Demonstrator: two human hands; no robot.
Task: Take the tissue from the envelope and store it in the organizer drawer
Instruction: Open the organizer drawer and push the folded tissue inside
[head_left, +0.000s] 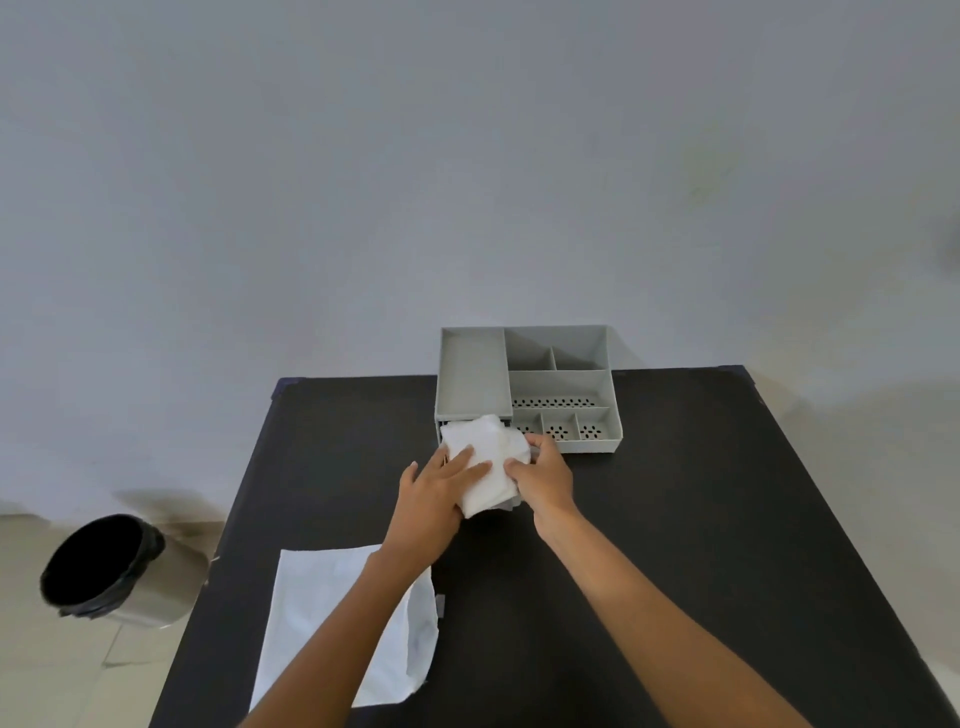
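Tissue (485, 467), a loose white wad, sits just in front of the grey organizer (530, 387) on the black worktop (675, 519), held between both hands. Left hand (434, 499) lies flat on it with fingers spread, pressing down; right hand (543, 475) has its fingers curled around the wad's right edge. The emptied envelope (322, 613) lies near the front-left. The drawer is hidden under the tissue, so how far it is open cannot be told. To do this well, compress the wad smaller than the drawer, tuck stray corners in, and steady the organizer while pushing.
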